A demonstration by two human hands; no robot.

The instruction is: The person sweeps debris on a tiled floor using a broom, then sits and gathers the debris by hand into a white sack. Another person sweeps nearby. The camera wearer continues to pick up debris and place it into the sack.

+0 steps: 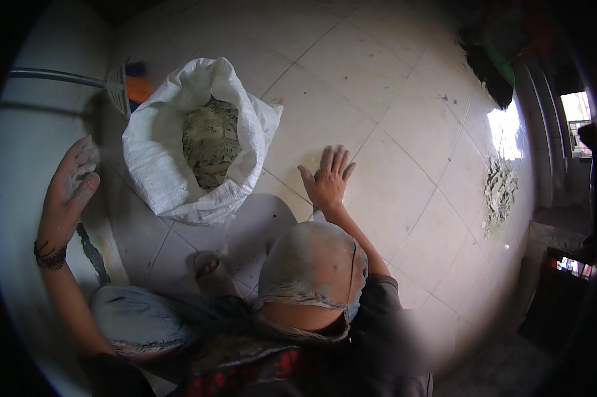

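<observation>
My right hand lies flat on the pale tiled floor, its fingers spread and nothing in them. Raised beside the left wall, my left hand is open with lightly bent, dusty fingers and holds nothing; a dark bracelet circles that wrist. Between the two hands, a little farther off, stands a white woven sack. Its mouth gapes, its rim is partly folded out, and grey-green flaky debris shows inside. How deep the debris goes is hidden.
A broom with a grey pole leans at the left wall behind the sack. Similar flakes lie scattered on the floor at far right. Beyond them is a dark bristly thing with a green part. My bent knees are close below.
</observation>
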